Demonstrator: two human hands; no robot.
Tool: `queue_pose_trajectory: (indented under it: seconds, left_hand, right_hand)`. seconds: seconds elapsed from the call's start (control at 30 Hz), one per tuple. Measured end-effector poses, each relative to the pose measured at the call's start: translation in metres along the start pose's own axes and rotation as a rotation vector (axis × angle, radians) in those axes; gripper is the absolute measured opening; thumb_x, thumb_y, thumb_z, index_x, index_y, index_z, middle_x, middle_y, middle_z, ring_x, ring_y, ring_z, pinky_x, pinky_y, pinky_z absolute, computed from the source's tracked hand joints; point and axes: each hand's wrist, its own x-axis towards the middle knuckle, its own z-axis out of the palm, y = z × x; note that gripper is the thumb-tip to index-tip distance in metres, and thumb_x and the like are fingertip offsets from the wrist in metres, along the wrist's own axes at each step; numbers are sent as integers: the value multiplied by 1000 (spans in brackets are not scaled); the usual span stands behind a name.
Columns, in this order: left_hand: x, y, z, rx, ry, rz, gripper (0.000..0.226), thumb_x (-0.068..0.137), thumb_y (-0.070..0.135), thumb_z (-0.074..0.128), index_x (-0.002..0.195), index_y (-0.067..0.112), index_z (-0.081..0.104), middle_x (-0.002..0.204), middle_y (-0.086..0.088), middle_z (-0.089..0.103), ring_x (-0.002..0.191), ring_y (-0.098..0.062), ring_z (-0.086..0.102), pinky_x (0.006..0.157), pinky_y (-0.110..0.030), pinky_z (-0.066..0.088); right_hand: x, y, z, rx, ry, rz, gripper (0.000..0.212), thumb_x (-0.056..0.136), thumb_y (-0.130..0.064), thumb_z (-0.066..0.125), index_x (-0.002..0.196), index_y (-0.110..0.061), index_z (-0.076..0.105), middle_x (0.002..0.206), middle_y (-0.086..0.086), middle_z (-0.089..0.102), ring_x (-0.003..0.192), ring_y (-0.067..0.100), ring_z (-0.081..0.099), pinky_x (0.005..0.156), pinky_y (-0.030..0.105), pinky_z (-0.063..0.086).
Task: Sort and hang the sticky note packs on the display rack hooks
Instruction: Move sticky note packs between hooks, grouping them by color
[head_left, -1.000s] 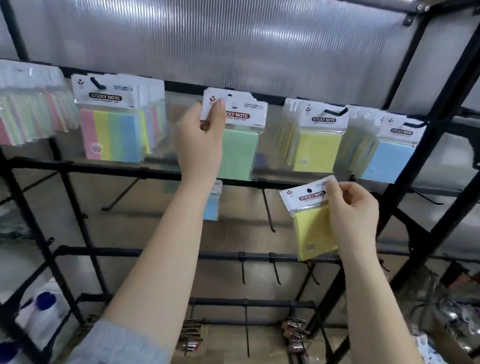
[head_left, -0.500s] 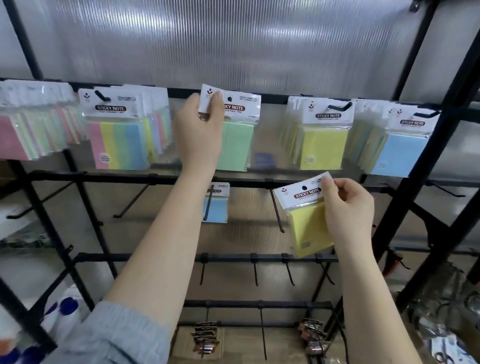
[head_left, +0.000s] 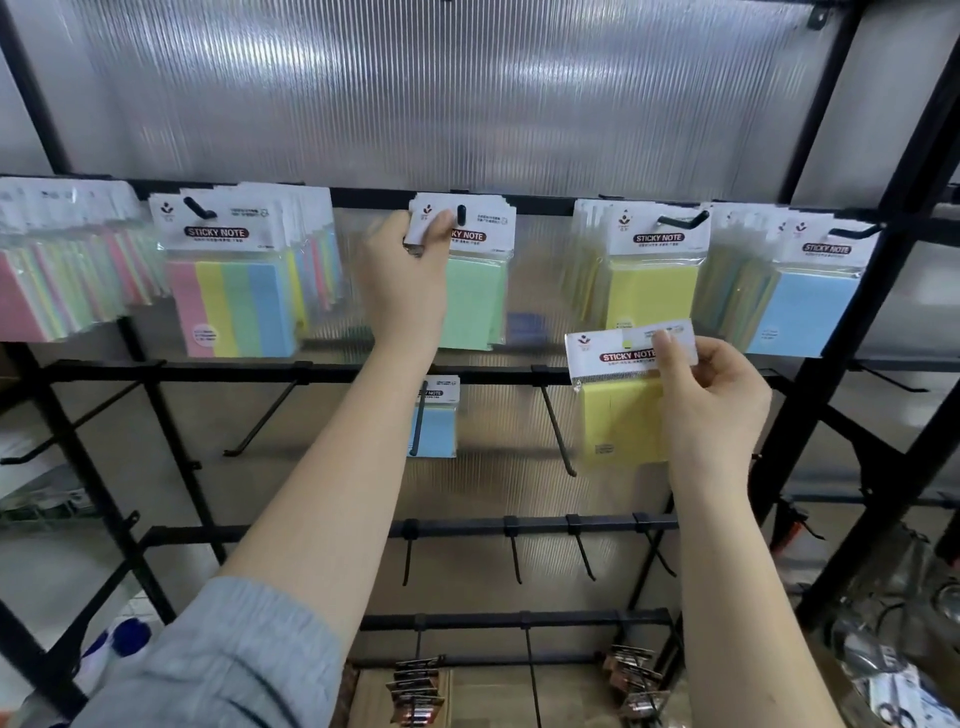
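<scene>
Green pack (head_left: 475, 291) now threaded on its hook (head_left: 461, 214), my left hand (head_left: 402, 275) pinching its header; right hand (head_left: 711, 410) grasping the yellow pack (head_left: 621, 421), raised next.

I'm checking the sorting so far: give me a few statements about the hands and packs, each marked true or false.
1. The left hand pinches the header of the green pack on a top-row hook. True.
2. The right hand holds a blue pack. False: it holds a yellow pack.
3. The yellow pack in hand is already on a hook. False: it is held in front of the rack, below the hung yellow packs.
4. A small blue pack hangs on the second row. True.
5. The striped pack hangs right of the green pack. False: it hangs to its left.
</scene>
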Motion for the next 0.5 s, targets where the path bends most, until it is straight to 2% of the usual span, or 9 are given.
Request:
queue_pose_trajectory:
  seconds: [0.1,0.2,0.27,0.33,0.4,0.5]
  left_hand:
    - [4,-7,6,10,41,1,46,87,30,64,63,-2,41,62,-6,35,64,-15,25,52,-27,15]
    - [3,-7,8,-9,69,-44,39,84,32,67,65,6,45,62,3,37,61,-13,29,50,-21,21]
    - [-2,-6,8,-50,76,-96,29,84,33,68,75,13,51,65,10,41,58,-4,36,51,-15,29]
    - [-9,-5,7,-71,78,-140,22,88,32,65,87,12,55,71,13,44,61,1,40,56,-9,35]
    - [-18,-6,5,-79,96,-188,20,92,29,59,95,10,56,77,14,47,66,3,44,60,-5,37]
    - [-34,-10,-1,-55,99,-269,13,98,26,47,93,14,52,76,15,48,66,5,45,60,-6,36]
  right_hand:
    - [7,-6,2,38,32,-8,18,89,-30,65,73,-26,60,69,-10,57,55,-7,48,56,5,38]
    - [19,-13,5,83,51,6,19,90,-32,63,74,-24,60,71,-9,56,59,-3,46,57,6,37]
    - [28,-18,6,110,69,-9,19,91,-33,62,74,-24,59,73,-7,56,64,2,46,59,10,38]
    - [40,-23,7,127,99,-30,19,91,-34,62,74,-25,59,76,-4,58,67,5,48,63,14,41]
    - [50,-27,7,157,133,-40,20,91,-33,63,74,-23,58,72,-6,56,63,3,47,62,13,39]
    - [59,-32,8,191,158,-51,26,91,-28,63,68,-21,53,64,-10,49,52,-4,43,56,9,35]
